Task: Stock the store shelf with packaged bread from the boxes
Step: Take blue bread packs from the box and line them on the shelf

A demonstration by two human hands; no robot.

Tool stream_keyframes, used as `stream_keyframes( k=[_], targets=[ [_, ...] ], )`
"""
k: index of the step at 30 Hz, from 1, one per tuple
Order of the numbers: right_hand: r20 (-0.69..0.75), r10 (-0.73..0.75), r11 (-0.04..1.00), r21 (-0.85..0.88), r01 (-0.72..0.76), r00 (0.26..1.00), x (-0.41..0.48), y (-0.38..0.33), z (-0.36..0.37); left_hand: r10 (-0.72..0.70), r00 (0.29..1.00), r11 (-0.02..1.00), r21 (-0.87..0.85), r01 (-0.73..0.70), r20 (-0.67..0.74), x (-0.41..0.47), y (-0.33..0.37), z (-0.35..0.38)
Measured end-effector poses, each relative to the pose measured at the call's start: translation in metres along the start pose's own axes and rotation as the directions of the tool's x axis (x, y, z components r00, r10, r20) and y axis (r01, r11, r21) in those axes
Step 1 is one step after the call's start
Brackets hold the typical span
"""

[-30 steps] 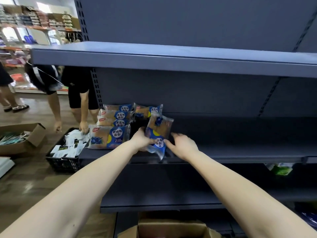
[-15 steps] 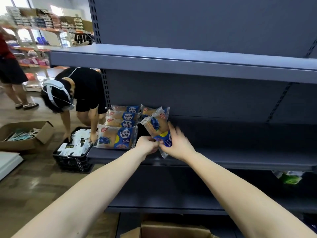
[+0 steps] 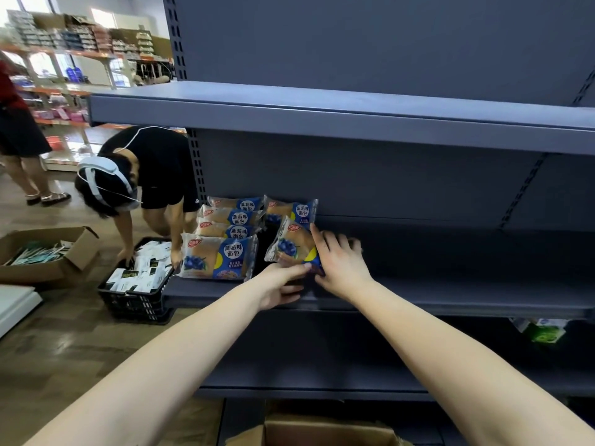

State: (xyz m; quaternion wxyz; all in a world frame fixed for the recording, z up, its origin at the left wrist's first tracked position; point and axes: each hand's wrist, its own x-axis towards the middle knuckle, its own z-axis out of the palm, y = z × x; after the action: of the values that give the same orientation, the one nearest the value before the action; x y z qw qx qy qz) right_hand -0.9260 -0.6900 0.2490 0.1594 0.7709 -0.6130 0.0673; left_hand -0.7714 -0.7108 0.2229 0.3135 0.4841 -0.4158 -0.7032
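Head view: two hands hold a bread packet (image 3: pixel 291 244) on the dark shelf (image 3: pixel 450 297), beside the ones already stocked.

The packet is clear plastic over a brown loaf, printed with blueberries, a yellow patch and a blue lower corner. It stands tilted between the hands, its top leaning away from them. The left hand (image 3: pixel 280 286) pinches its lower edge from below. The right hand (image 3: pixel 341 265) grips its right side, thumb running up the edge and fingers spread behind. Just left of the left hand lies a stack of packets (image 3: pixel 219 257), and another packet (image 3: pixel 289 209) sits beyond the held one. Half a second ago the right hand lay across the packet's front; it now sits at the side, and the packet has gone deeper onto the shelf.
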Motion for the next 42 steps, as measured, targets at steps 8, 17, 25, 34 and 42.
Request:
stream_keyframes(
  k=[8, 17, 25, 34, 42],
  targets=[
    [-0.117, -0.226, 0.974, -0.018, 0.225, 0.967, -0.005, 0.029, 0.005, 0.172, 0.983, 0.980, -0.093, -0.178, -0.070, -0.003, 0.029, -0.027],
    [0.064, -0.332, 0.939, -0.074, 0.336, 0.941, 0.006, 0.032, -0.002, 0.302, 0.950, 0.882, 0.402, -0.247, -0.077, -0.012, 0.041, -0.040],
    [0.110, -0.272, 0.960, -0.035, 0.277, 0.956, 0.018, 0.024, -0.007, 0.512, 0.842, 0.779, 0.504, -0.372, -0.170, -0.017, 0.055, -0.037],
    [-0.061, -0.169, 0.986, -0.020, 0.168, 0.984, 0.036, -0.007, 0.009, 0.562, 0.820, 0.698, 0.593, -0.401, -0.107, -0.008, 0.068, -0.051],
    [0.011, -0.083, 0.994, -0.068, 0.083, 0.997, 0.060, -0.007, 0.037, 0.694, 0.709, 0.393, 0.891, -0.229, -0.124, 0.009, 0.073, -0.089]
  ],
)
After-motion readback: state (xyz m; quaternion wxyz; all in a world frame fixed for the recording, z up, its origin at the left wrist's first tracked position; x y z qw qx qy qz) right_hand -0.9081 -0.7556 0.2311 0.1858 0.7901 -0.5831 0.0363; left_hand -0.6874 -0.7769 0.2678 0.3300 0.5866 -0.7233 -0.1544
